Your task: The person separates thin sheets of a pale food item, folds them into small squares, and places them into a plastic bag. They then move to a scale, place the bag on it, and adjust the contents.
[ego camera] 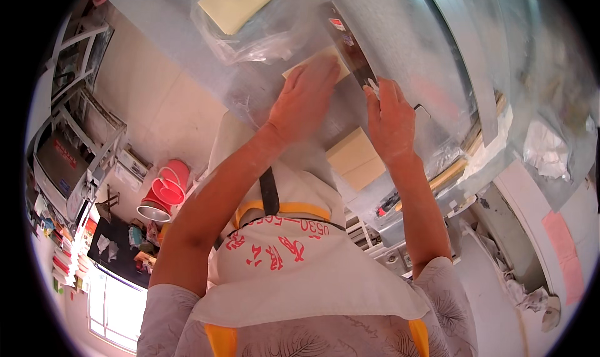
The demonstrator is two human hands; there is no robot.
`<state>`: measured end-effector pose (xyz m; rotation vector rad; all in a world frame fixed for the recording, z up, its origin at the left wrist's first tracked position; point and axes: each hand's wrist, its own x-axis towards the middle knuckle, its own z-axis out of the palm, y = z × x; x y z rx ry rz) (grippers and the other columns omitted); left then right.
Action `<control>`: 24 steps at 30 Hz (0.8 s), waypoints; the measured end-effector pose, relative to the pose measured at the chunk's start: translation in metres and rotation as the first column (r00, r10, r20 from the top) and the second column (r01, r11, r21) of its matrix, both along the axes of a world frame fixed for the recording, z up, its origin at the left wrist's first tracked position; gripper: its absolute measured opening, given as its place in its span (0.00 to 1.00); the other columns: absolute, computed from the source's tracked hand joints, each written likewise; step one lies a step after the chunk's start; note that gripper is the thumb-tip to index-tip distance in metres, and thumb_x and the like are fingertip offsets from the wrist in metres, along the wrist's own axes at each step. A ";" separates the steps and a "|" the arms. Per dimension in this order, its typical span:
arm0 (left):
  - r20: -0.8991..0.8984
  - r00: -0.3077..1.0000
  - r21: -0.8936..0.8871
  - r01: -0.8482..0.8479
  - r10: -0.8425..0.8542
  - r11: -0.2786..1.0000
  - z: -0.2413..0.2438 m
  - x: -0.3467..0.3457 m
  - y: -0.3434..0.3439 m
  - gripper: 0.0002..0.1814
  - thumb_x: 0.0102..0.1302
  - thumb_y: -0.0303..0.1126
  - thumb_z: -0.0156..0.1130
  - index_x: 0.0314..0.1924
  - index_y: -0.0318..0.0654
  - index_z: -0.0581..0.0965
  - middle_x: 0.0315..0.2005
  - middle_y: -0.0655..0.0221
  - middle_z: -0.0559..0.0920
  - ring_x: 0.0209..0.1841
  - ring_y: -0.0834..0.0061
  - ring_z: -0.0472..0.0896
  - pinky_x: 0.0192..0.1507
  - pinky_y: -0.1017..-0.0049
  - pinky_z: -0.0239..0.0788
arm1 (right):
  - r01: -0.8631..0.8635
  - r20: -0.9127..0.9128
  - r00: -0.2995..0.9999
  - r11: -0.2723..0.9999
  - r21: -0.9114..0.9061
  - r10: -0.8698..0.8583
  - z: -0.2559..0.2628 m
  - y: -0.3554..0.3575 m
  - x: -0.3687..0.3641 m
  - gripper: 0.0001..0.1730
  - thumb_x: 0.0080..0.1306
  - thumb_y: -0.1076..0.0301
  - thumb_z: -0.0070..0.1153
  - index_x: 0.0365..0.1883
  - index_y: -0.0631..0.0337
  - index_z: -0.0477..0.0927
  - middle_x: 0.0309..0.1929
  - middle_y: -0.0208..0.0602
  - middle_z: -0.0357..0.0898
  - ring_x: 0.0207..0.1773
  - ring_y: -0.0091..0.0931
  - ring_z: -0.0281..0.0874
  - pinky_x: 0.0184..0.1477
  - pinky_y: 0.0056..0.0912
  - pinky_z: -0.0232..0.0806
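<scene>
My left hand (304,96), somewhat blurred, lies palm down over a pale yellow slab (345,70) on the metal table (253,87). Its fingers reach across the slab and hide most of it. My right hand (393,115) grips the near end of a long dark knife (351,45) with stickers on its blade. The blade points away from me, just right of the slab, and my fingers cover much of the handle. Beyond my left hand, a larger pale yellow block (239,5) rests on a clear plastic bag (262,50). A tan rectangular piece (356,159) lies nearer, between my forearms.
A metal rail (464,43) curves along the right side. Below it are wooden strips (447,176) and crumpled plastic (443,157). A crumpled white bag (546,146) lies further right. Red buckets (169,188) stand on the floor at left, near a metal-framed chair (70,155).
</scene>
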<state>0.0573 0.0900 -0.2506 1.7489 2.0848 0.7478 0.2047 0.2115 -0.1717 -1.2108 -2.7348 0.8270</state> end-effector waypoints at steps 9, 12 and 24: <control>-0.082 0.996 -0.027 0.018 -0.020 0.999 0.002 0.000 0.001 0.33 0.68 0.32 0.63 0.72 0.36 0.70 0.72 0.64 0.71 0.74 0.65 0.67 0.73 0.59 0.57 | -0.025 0.065 0.998 0.999 0.020 0.023 0.000 -0.001 -0.006 0.10 0.74 0.71 0.57 0.50 0.62 0.74 0.42 0.49 0.80 0.40 0.52 0.81 0.40 0.53 0.74; -0.083 0.996 -0.029 0.025 -0.027 0.999 0.002 0.000 0.001 0.32 0.69 0.33 0.63 0.72 0.36 0.70 0.72 0.64 0.70 0.74 0.64 0.67 0.73 0.59 0.57 | -0.019 0.087 0.996 1.000 0.005 0.018 0.001 -0.001 -0.007 0.10 0.75 0.71 0.57 0.51 0.62 0.73 0.42 0.49 0.81 0.40 0.52 0.82 0.40 0.53 0.74; -0.076 0.997 -0.035 0.020 -0.023 0.999 0.001 0.000 0.001 0.32 0.70 0.35 0.63 0.73 0.36 0.70 0.73 0.64 0.70 0.75 0.64 0.66 0.73 0.59 0.57 | -0.092 0.113 0.990 0.994 0.066 0.084 -0.010 -0.003 -0.004 0.09 0.77 0.69 0.53 0.51 0.63 0.73 0.42 0.49 0.80 0.40 0.50 0.82 0.40 0.52 0.75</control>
